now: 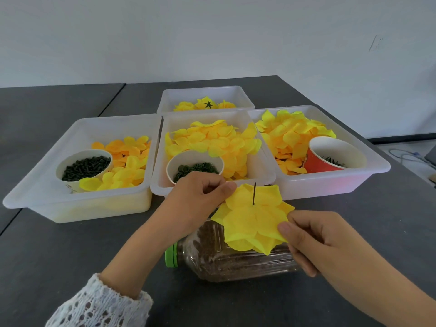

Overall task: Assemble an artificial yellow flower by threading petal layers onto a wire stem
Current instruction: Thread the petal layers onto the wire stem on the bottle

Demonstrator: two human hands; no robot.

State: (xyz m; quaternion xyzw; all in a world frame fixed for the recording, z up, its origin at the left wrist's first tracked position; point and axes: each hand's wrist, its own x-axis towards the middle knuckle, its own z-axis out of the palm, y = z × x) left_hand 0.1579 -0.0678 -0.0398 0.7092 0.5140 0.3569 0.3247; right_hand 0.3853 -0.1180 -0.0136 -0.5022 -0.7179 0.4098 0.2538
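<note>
Above the dark table [70, 244], both hands pinch the thin, floppy petal layers [253, 223] at opposite edges: left hand [200, 199], right hand [313, 239].

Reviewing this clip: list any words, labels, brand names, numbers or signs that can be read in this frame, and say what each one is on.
No readable text in the head view.
Paper cup of dark green pieces: a faint mark low on its wall, too blurred to read.
Clear bottle with green cap: no label shows.
White trays, red cup: no markings seen.
</note>
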